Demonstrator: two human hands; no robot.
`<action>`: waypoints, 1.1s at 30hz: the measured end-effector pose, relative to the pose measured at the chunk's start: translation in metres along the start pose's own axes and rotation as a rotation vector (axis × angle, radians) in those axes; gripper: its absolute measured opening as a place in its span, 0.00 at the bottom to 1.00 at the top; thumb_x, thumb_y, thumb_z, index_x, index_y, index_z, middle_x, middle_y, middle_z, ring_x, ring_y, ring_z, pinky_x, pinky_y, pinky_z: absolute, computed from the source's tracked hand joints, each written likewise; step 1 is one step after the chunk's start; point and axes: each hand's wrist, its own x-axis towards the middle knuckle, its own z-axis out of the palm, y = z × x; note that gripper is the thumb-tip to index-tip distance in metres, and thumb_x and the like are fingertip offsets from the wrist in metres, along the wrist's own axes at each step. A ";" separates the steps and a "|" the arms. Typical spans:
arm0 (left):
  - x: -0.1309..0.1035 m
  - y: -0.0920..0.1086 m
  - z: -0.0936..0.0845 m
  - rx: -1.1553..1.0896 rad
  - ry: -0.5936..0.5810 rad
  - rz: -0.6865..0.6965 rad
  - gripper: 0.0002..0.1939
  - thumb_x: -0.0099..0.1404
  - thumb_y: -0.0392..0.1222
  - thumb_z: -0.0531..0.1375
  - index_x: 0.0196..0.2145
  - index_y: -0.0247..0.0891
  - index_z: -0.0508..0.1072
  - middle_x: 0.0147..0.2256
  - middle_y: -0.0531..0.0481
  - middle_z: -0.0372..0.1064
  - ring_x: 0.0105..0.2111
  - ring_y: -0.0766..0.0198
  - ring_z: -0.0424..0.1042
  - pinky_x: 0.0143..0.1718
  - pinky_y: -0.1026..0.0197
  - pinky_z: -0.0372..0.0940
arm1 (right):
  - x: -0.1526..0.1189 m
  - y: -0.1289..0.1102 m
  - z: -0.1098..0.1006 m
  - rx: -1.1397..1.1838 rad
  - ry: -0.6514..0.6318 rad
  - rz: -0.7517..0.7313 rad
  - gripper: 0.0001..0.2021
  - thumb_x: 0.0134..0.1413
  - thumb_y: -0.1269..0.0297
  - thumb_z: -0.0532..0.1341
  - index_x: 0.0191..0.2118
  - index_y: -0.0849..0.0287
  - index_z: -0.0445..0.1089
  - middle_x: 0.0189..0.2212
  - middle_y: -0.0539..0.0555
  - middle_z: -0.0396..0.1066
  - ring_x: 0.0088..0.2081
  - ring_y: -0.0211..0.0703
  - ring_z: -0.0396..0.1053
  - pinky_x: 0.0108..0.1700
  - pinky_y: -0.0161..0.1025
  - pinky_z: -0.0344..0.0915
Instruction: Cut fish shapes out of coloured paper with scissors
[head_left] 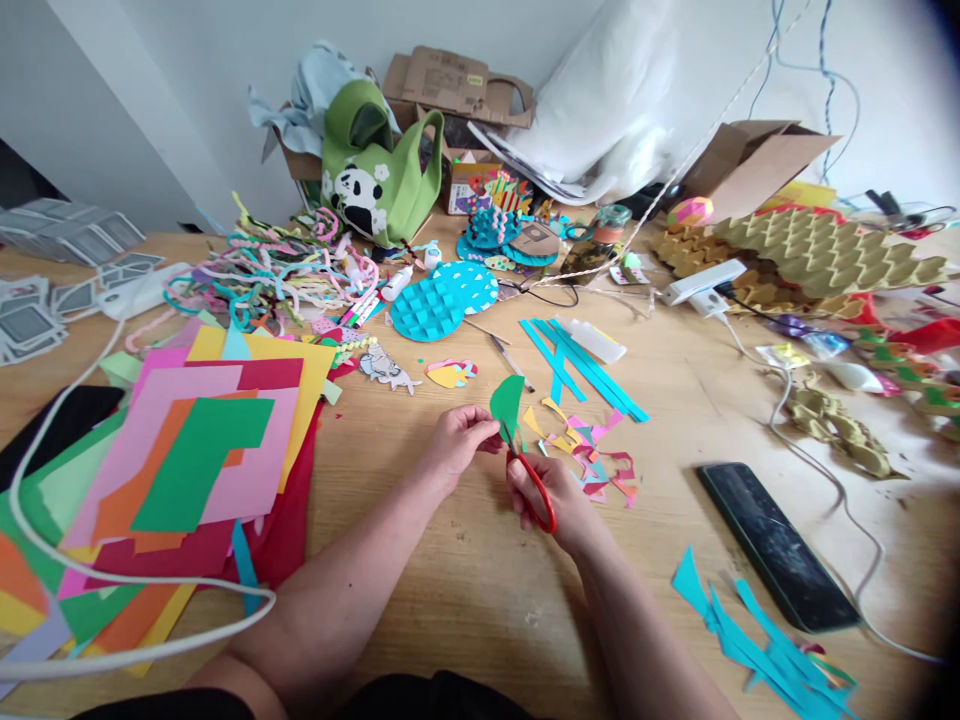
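Note:
Between finger and thumb, my left hand (466,440) pinches the lower edge of a green paper piece (507,404) with a rounded outline. My right hand (551,497) grips red-handled scissors (541,500), and their blades reach up to the bottom of the green paper. Small paper scraps (585,445) in yellow, pink and blue lie just right of the scissors. Beyond my hands rest a colourful paper fish (451,373) and a grey fish-like cut-out (386,368). A pen (512,362) lies close behind the green piece.
Coloured paper sheets (202,450) are piled at left, with a white cable (150,578) across them. Blue strips (585,368) and a phone (778,545) lie to the right. Egg-carton trays (832,250), a green panda bag (382,175) and pipe cleaners (277,265) stand farther back.

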 end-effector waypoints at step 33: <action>0.002 0.000 0.000 -0.071 0.075 0.014 0.15 0.45 0.46 0.70 0.24 0.35 0.71 0.24 0.53 0.69 0.23 0.70 0.66 0.28 0.65 0.59 | -0.003 -0.006 -0.001 -0.056 -0.108 0.060 0.30 0.43 0.32 0.64 0.21 0.58 0.61 0.13 0.46 0.63 0.12 0.32 0.61 0.15 0.29 0.49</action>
